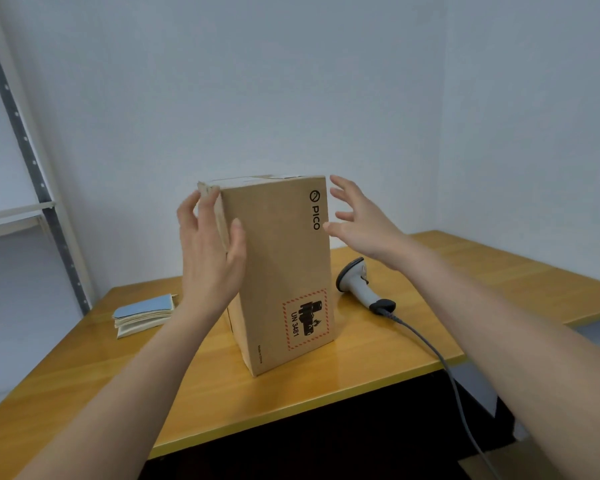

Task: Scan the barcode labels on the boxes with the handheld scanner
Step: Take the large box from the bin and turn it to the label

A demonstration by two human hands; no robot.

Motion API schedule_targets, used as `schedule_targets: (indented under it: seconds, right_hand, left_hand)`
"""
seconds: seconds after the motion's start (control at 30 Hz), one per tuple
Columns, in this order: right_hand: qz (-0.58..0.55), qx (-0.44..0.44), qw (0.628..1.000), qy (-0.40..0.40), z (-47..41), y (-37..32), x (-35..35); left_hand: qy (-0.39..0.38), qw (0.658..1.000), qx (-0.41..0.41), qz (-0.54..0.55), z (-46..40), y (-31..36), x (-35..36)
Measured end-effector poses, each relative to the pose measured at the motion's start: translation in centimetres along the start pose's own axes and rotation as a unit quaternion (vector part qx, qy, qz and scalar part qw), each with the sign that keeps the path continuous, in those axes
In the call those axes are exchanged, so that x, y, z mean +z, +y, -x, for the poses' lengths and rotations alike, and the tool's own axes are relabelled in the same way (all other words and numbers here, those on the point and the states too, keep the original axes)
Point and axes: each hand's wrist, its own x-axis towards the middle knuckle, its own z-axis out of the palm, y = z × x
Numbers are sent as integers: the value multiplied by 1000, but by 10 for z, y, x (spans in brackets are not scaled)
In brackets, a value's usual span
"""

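A tall brown cardboard box point(281, 258) stands on end on the wooden table point(326, 386), printed "PICO" and with a red-bordered "UN 3481" battery label low on its front. No barcode label shows on the sides I see. My left hand point(210, 254) lies flat against the box's left side, fingers straight, thumb on the front face. My right hand point(357, 220) hovers at the upper right edge with fingers spread, thumb tip close to the box. A grey handheld scanner point(359, 284) lies on the table right of the box, cable trailing off the front edge.
A blue-covered notepad point(144, 313) lies on the table to the left of the box. A metal shelf frame point(32, 168) stands at the far left. White walls close in behind the table, which has a corner at the right.
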Motion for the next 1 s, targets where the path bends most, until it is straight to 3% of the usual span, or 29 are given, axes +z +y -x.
schedule_targets:
  seconds: [0.17,0.37,0.63,0.8,0.87,1.0]
  right_hand:
    - [66,-39,997,-7,-22,-11,-2]
    - [159,-75,984,-15,-38,-12,0]
    - [154,-99,982,-37,-45,-27,9]
    - [130,-87,986,-54,-45,-33,10]
    - [124,-75,987,-62,-44,-35,10]
    - [137,-79,985,-61,-42,-42,11]
  left_hand:
    - [-50,989,34,-132,-18,9,13]
    - [-54,986,54,-151,-34,-13,8]
    - [-57,991,-20,-123,-52,-43,2]
    - [-52,968,-41,-242,-56,-40,6]
    - [-56,966,-17,-251,-54,-28,9]
    - [-104,978,81,-164,-52,0,22]
